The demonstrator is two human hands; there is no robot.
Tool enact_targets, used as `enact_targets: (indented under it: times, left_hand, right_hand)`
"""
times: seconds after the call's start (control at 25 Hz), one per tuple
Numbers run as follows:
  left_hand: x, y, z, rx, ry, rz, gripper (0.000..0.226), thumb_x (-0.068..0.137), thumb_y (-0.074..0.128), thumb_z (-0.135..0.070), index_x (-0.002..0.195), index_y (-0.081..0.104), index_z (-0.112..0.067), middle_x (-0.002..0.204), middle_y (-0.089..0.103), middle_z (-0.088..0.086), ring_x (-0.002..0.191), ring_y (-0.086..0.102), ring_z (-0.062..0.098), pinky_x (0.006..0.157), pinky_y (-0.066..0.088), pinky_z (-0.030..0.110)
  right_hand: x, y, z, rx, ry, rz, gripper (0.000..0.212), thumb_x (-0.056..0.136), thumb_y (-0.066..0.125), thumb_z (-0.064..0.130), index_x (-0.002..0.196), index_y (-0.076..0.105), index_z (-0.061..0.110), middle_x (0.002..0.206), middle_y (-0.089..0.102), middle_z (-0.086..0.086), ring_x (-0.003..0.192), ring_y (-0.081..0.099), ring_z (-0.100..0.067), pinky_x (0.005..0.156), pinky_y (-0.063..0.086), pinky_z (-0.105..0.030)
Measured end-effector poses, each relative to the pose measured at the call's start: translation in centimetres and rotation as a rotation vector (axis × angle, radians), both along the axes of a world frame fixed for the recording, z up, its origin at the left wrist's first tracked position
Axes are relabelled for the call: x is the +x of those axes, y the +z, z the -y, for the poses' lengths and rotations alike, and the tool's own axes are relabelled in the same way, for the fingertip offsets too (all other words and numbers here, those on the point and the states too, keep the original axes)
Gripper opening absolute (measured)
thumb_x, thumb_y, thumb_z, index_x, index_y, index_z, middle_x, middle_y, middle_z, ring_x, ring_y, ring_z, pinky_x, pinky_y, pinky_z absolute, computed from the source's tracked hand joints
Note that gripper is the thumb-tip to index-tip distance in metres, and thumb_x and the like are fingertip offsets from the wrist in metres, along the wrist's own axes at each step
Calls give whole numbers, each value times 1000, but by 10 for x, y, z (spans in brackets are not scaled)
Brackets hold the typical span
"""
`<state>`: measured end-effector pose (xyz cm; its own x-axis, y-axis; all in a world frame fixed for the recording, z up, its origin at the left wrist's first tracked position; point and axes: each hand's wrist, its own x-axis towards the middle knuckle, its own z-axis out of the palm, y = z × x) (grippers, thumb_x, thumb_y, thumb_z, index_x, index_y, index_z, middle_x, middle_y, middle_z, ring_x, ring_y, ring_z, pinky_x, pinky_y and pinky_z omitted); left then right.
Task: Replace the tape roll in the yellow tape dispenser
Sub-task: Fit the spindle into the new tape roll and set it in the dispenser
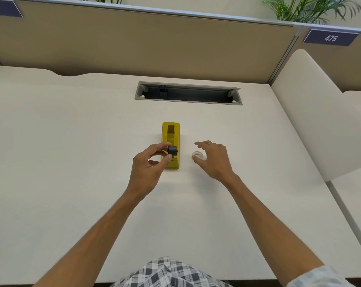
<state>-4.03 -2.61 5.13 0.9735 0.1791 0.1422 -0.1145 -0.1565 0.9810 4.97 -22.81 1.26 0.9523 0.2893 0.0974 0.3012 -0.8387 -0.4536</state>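
The yellow tape dispenser stands in the middle of the white desk, its long side pointing away from me. My left hand pinches a small dark grey spool core between thumb and fingers, just above the near part of the dispenser. A clear tape roll lies flat on the desk to the right of the dispenser. My right hand hovers over that roll with fingers spread and relaxed; whether it touches the roll I cannot tell.
A grey cable slot is cut into the desk behind the dispenser. A tan partition wall closes the back. A cream side panel rises on the right. Plants stand behind the partition.
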Motion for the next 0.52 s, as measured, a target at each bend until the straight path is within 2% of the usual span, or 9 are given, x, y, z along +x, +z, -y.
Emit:
enact_targets:
  times: [0.08, 0.16, 0.24, 0.44, 0.52]
  left_hand:
    - [-1, 1, 1, 11, -4, -1, 30, 85, 68, -10, 108, 69, -30, 100, 72, -10, 94, 65, 10, 72, 56, 26]
    - [-2, 2, 1, 14, -20, 12, 31, 84, 69, -9, 107, 70, -30, 98, 71, -11, 94, 65, 10, 72, 55, 23]
    - [-5, 3, 3, 2, -47, 35, 31, 83, 70, -6, 107, 70, -27, 98, 71, -10, 94, 65, 11, 72, 53, 20]
    - [-9, 9, 5, -22, -93, 72, 36, 81, 72, -3, 110, 69, -25, 102, 70, -9, 100, 65, 15, 76, 54, 20]
    - [-9, 11, 5, -52, -95, 57, 42, 81, 72, -3, 115, 66, -26, 103, 70, -7, 102, 66, 15, 79, 55, 21]
  right_hand:
    - [-14, 16, -8, 328, -9, -48, 24, 88, 66, 35, 109, 69, 25, 100, 71, 10, 91, 64, -6, 81, 46, -24]
    - [-31, 32, -17, 596, 28, -152, 17, 90, 62, 41, 93, 73, 28, 85, 72, 13, 79, 66, -3, 70, 48, -14]
    - [-45, 44, -23, 726, 90, -240, 24, 92, 59, 44, 84, 74, 28, 80, 73, 9, 75, 67, -7, 71, 48, -11]
    - [-58, 55, -28, 912, 110, -357, 16, 89, 68, 27, 100, 75, 18, 86, 76, 8, 83, 69, -6, 76, 50, -14]
    - [-60, 56, -26, 932, 109, -370, 17, 87, 70, 26, 102, 74, 20, 93, 76, 8, 91, 70, -9, 84, 53, -21]
